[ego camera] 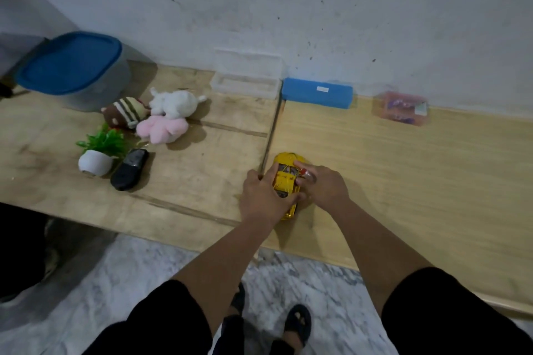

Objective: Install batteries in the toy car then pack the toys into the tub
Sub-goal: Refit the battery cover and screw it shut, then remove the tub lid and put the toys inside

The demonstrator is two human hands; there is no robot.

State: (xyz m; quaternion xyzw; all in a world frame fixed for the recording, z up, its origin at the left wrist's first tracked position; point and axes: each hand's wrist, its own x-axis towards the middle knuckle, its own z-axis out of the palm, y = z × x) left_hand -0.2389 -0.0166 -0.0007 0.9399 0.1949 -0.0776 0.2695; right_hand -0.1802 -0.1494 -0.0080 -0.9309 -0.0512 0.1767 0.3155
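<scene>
A pale wall (317, 8), scuffed and speckled with dark marks, fills the view from 10 to 2 o'clock. Below it run two wooden tabletops (403, 167) butted together, the seam near centre. Grey-white marble floor (101, 282) lies from 5 to 8 o'clock. Light is dim and even.

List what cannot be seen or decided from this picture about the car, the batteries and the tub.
- Yellow toy car, head view: both hands cover its middle, so the battery compartment is hidden.
- Small object in the right hand: only a red-and-silver tip shows; too small to name.
- Left hand: its fingers hide behind the car.
- Grey tub: blue lid hides its contents.
</scene>
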